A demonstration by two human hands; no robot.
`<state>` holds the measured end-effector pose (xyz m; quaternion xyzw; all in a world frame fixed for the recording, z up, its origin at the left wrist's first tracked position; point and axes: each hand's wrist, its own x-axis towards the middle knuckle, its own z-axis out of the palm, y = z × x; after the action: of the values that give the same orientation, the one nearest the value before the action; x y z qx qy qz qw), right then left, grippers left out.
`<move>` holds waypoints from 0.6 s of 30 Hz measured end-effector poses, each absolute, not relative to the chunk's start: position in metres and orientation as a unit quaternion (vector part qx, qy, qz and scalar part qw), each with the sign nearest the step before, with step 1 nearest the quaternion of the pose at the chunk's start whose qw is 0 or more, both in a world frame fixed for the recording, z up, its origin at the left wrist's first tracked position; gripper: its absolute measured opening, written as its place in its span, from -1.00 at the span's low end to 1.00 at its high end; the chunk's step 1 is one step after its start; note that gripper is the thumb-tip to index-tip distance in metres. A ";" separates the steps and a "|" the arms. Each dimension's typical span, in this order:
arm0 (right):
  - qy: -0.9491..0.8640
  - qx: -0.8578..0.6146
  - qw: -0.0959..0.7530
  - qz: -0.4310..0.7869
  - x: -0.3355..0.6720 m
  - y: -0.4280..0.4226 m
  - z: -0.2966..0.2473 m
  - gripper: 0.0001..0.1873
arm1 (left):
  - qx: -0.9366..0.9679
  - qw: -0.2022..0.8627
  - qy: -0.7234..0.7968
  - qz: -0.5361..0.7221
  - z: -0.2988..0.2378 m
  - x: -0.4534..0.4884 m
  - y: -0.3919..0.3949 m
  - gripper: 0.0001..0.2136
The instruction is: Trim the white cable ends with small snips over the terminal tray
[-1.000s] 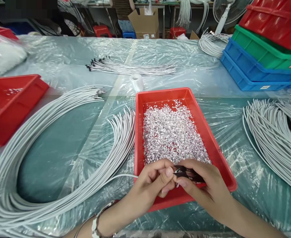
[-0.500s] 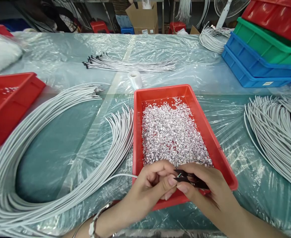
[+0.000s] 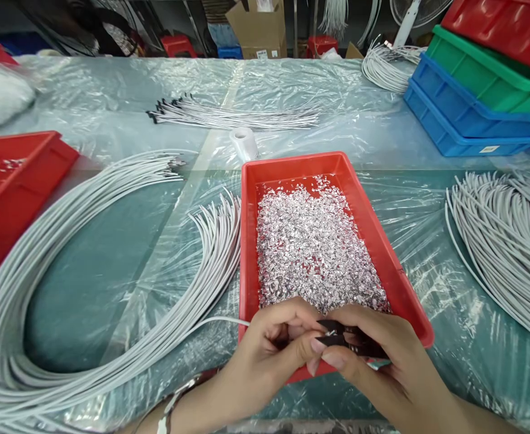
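Head view: left hand [image 3: 271, 352] curled, thumb and fingers pinched together, has hold of a white cable [image 3: 229, 319]; the cable runs in from the left, end mostly hidden by the fingers. Right hand [image 3: 386, 361] closed round a black hand tool [image 3: 354, 339], tips pointing at the left fingertips; small pale bit between the tips, too small to make out. Both hands sit side by side over the near end of a red tray [image 3: 292, 170] with silver scraps [image 3: 314, 247] spread inside. Big cable bundle [image 3: 3, 319] loops on the plastic-covered counter [image 3: 88, 271], left of the tray, one end right beside its wall. White roll [image 3: 244, 144] just past the far corner, black-tipped wires [image 3: 238, 117] behind it. Right side: second cable bundle [image 3: 491, 241], stacked bins [image 3: 482, 114] farther back. Another red tray [image 3: 16, 205] far left.
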<state>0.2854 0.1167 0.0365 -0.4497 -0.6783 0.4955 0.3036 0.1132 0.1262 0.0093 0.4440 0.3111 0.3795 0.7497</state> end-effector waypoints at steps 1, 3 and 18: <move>-0.678 -0.451 0.303 0.495 0.285 0.117 0.036 -0.90 | 0.443 0.750 0.310 0.381 0.010 0.113 0.126 -0.88; -0.678 -0.454 0.303 0.493 0.285 0.118 0.036 -0.88 | 0.443 0.751 0.306 0.381 0.011 0.113 0.126 -0.87; -0.692 -0.470 0.290 0.466 0.288 0.117 0.035 -0.80 | 0.443 0.774 0.295 0.342 0.013 0.111 0.126 -0.79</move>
<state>0.2880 0.1166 0.0346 -0.4695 -0.6917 0.4656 0.2904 0.1106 0.1262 0.0128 0.4426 0.2954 0.3423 0.7744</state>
